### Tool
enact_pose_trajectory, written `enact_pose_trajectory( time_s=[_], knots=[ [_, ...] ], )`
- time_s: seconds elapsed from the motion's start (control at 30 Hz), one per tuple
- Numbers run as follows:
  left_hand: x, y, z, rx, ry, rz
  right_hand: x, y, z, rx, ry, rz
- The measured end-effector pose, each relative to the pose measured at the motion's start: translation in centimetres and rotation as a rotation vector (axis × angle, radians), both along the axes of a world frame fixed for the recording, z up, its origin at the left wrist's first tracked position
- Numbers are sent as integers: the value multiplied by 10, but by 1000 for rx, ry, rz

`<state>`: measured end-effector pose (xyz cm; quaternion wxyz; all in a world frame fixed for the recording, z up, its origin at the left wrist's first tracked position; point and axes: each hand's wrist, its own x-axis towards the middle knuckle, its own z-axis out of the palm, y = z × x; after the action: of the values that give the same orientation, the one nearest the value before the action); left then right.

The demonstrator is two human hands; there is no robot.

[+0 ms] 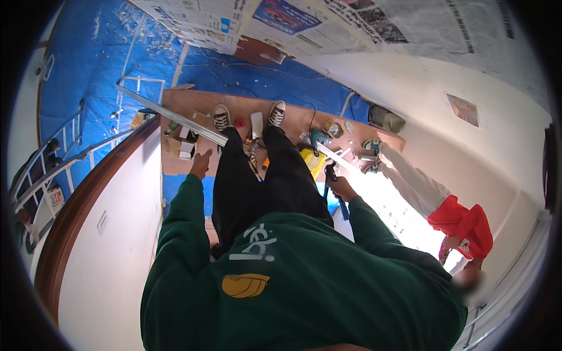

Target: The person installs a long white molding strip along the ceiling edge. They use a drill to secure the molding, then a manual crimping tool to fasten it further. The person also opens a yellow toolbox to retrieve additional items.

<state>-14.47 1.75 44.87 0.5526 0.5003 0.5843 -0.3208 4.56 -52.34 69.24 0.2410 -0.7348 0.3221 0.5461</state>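
Observation:
My left hand (201, 164) hangs beside my left thigh, its fingers apart and nothing visible in them. Just beyond it, a long silvery metal profile (172, 115) slants from the upper left down to near my left knee; hand and profile look apart. By my right thigh, my right hand (342, 189) is wrapped round a black hand tool (331, 173) with a thin black arm. A blue part (344, 209) shows below the hand; the tool's exact kind is unclear. My shoes (277, 113) stand on a brown board (193, 100).
A green power tool (318, 139), a yellow tray (312, 162) and several small boxes lie on the board. To the right stands a person in a red top (462, 225). A ladder (76, 152) and blue sheeting (93, 64) are at left; newspaper (351, 26) covers the surface ahead.

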Motion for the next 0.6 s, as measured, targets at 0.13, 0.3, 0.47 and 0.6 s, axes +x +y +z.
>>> enact_pose_trajectory(
  time_s=[0.13, 0.3, 0.47, 0.6],
  knots=[
    [43, -41, -25, 84, 244, 228, 9, -5, -49, -2, -34, -14],
    [66, -73, -71, 45, 251, 501, 42, -3, -108, 32, -94, 74],
    [40, -86, -120, -40, 171, 423, 67, -4, -175, 22, -74, 208],
    [43, -84, -111, -133, 53, 530, 79, -5, -238, 12, -33, 278]
  ],
)
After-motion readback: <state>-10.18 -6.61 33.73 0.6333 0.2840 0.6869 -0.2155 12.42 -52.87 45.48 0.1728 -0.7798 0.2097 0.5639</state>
